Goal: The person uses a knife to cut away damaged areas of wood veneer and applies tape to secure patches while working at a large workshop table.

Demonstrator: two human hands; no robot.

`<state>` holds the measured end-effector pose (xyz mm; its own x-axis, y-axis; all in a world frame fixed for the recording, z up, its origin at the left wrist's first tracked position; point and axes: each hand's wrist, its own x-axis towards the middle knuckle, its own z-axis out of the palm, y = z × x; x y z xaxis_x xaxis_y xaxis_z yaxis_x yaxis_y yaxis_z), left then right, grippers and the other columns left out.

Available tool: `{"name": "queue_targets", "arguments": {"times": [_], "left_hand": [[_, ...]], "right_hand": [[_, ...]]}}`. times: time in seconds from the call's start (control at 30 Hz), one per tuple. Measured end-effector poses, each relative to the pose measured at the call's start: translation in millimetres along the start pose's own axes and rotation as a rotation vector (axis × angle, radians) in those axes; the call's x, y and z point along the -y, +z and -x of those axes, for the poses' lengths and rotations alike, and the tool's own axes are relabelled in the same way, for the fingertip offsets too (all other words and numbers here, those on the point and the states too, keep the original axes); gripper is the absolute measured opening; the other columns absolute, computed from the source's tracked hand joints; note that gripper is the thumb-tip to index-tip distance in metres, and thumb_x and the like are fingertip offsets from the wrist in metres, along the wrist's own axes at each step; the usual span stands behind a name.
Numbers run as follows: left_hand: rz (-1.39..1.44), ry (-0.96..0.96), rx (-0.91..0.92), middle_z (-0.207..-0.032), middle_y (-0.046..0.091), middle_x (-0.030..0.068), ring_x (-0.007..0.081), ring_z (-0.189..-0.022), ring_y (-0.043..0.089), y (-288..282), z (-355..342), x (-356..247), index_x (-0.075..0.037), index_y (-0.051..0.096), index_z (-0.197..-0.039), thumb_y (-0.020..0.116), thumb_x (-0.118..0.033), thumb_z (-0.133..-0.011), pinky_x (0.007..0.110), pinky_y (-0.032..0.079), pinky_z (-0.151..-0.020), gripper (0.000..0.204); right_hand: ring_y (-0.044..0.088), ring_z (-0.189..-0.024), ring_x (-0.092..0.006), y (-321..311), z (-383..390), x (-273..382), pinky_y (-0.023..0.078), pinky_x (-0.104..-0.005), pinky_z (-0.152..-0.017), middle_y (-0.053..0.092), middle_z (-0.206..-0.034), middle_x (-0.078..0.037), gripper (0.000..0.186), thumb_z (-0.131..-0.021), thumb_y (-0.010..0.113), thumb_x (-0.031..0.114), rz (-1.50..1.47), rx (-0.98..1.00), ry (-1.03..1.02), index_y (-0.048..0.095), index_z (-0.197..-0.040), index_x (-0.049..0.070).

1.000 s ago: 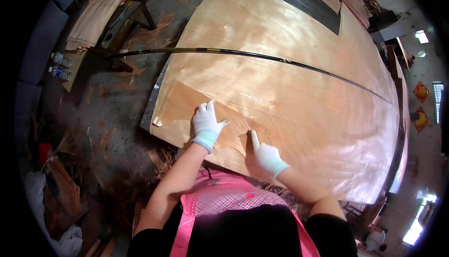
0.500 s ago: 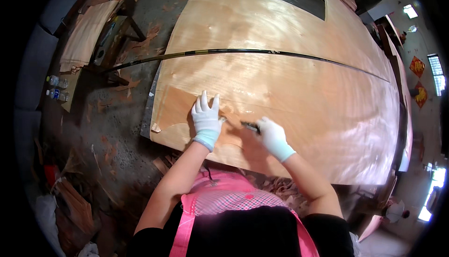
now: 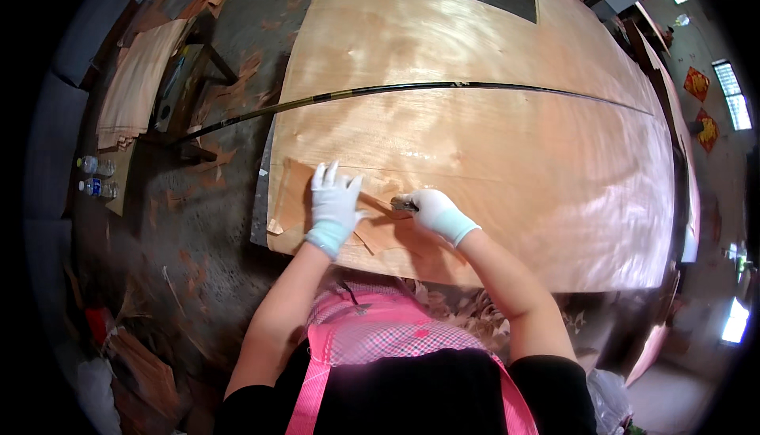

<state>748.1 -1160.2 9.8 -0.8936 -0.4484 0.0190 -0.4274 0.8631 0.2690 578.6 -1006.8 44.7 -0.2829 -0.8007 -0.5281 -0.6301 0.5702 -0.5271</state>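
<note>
The left hand [image 3: 334, 205], in a white glove, is resting palm down on a thin brown wood sheet [image 3: 293, 188], its fingers spread and straightened rather than closing around anything. The right hand [image 3: 435, 212], also gloved, is gripping a small dark tool [image 3: 404, 205], with its fingers curling around it; whether the tip is touching the brown sheet, I cannot tell. The brown sheet is lying near the close edge of a much larger pale sheet [image 3: 491, 166], toward its left corner, and its right part is disappearing under the hands and their shadow. A long dark pole [image 3: 317, 97] is lying across the pale sheet, beyond both hands. Two plastic bottles [image 3: 96, 188] are lying well apart, off to the left.

Judging by its look, the brown sheet is being very light and thin, bendy across its width yet likely to split along the grain, and probably sliding easily on the smooth surface beneath. A broad, flat palm is suiting it better than a pinch at the narrow corners, which are seeming fragile. For lifting, the wider left end is offering the safest hold, with support underneath. The tool is looking compact and rigid, suiting a closed fist.
</note>
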Motion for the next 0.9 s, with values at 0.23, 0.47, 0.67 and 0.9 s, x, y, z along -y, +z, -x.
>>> {"name": "queue_targets", "arguments": {"times": [0.23,0.47,0.67,0.9], "left_hand": [[0.195,0.511,0.027,-0.088,0.065,0.0084,0.0298,-0.107,0.062,-94,55,37,-0.011,0.067,-0.081,0.06,-0.007,-0.074,0.051,0.039,-0.108,0.011],[0.247,0.77,0.102,-0.084,0.064,0.0117,0.03,-0.1,0.063,-138,29,-18,-0.009,0.066,-0.084,0.059,-0.008,-0.074,0.05,0.04,-0.107,0.012],[0.274,0.998,0.004,-0.08,0.061,0.0095,0.0284,-0.092,0.063,-116,-10,-106,-0.008,0.065,-0.103,0.057,-0.008,-0.077,0.052,0.038,-0.108,0.027],[0.207,1.133,-0.02,-0.079,0.062,0.0081,0.0254,-0.088,0.064,-46,-75,-274,-0.01,0.064,-0.107,0.058,-0.003,-0.074,0.051,0.037,-0.109,0.035]], "right_hand": [[0.065,-0.095,-0.0379,7,-3,2,0.052,-0.0411,-0.084,0.069,-0.105,-0.019,0.037,-0.085,0.057,0.008,0.059,0.005,0.04,0.069,-0.119,0.016],[0.069,-0.092,-0.0177,27,46,-57,0.053,-0.0303,-0.087,0.072,-0.11,-0.011,0.036,-0.093,0.046,-0.005,-0.651,-0.58,0.141,0.067,-0.121,0.003],[0.067,-0.086,-0.0155,72,167,-170,0.055,-0.0295,-0.077,0.071,-0.1,-0.008,0.034,-0.094,0.041,-0.007,-1.131,-1.213,0.448,0.067,-0.115,0.003],[0.066,-0.081,-0.0187,174,317,-293,0.053,-0.0283,-0.073,0.07,-0.101,-0.012,0.037,-0.088,0.04,-0.011,-1.07,-1.669,0.725,0.067,-0.113,-0.002]]}}
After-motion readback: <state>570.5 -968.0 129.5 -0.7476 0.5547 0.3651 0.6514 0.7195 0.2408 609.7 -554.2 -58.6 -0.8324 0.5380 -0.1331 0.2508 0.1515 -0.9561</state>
